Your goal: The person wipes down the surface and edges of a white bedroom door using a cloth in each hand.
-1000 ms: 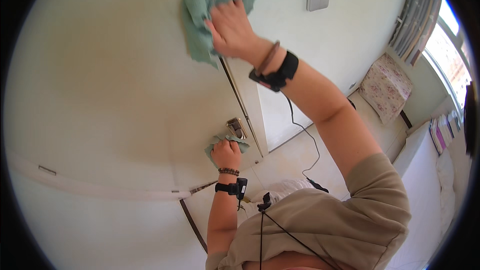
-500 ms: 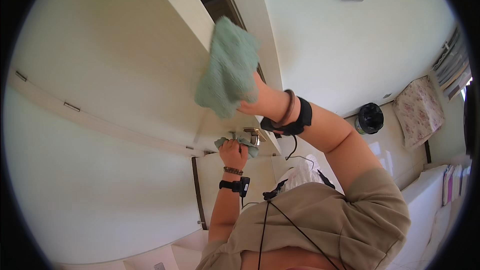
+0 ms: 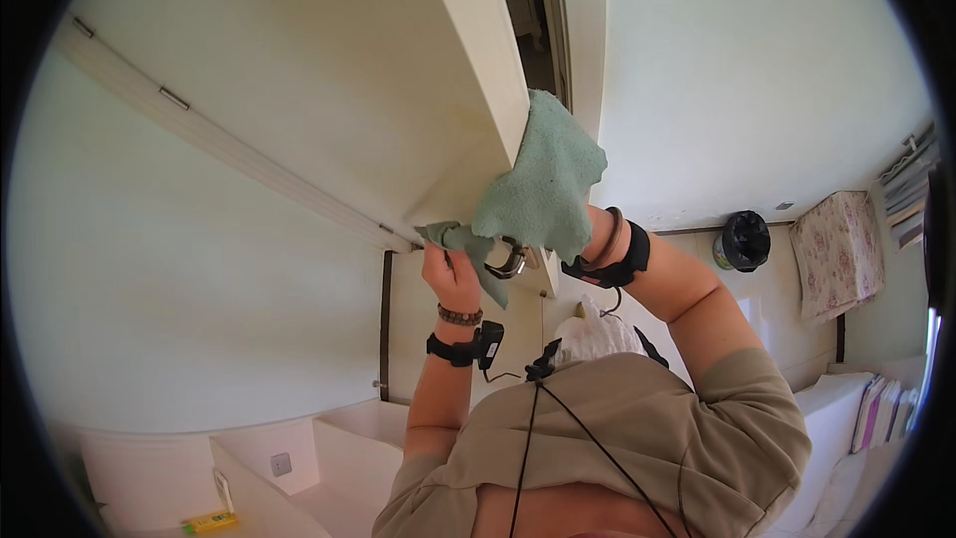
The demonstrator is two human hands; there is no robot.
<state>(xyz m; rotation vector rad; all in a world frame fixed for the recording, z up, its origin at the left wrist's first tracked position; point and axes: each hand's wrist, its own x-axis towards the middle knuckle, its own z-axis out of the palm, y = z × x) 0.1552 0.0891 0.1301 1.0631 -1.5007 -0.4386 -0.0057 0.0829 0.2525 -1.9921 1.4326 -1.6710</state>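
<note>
A flat cream door (image 3: 329,60) stands ajar at upper centre, its pale edge (image 3: 493,45) beside a dark gap (image 3: 535,25); a pale-green wall (image 3: 717,100) lies open at upper right. The right arm (image 3: 687,284) bends in from lower right, the right hand (image 3: 597,226) mostly hidden (its grip cannot be told) under a sage-green fabric cloth (image 3: 548,179) at centre. The left hand (image 3: 453,279), raised, clutches a smaller green cloth (image 3: 458,237) beside a curved metal handle (image 3: 512,261).

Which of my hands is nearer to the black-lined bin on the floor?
Right. Your right hand, mostly hidden behind a green cloth, is left of the bin in the picture; your left hand, holding a second cloth by the door handle, is farther left.
</note>
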